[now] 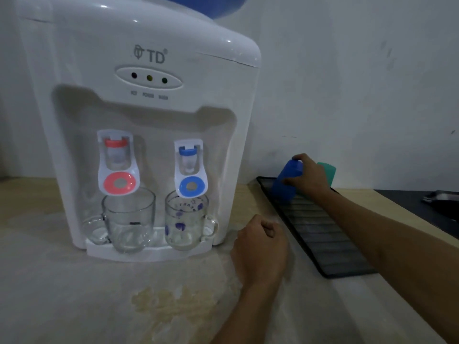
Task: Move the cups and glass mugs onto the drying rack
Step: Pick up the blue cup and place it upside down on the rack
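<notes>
The right hand (306, 176) is wrapped around a blue cup (288, 181), tilted, its lower end on the far end of the black drying rack (323, 234). Just behind that hand a green cup (329, 171) peeks out, mostly hidden by the knuckles. The left hand (260, 247) is curled into a loose fist, holding nothing, resting on the counter (99, 294) beside the rack's near edge. Left of this fist, two glass mugs stand on the white water dispenser's (149, 120) drip tray: a flower-printed mug (186, 222) nearest, a plain mug (129, 219) beyond it.
</notes>
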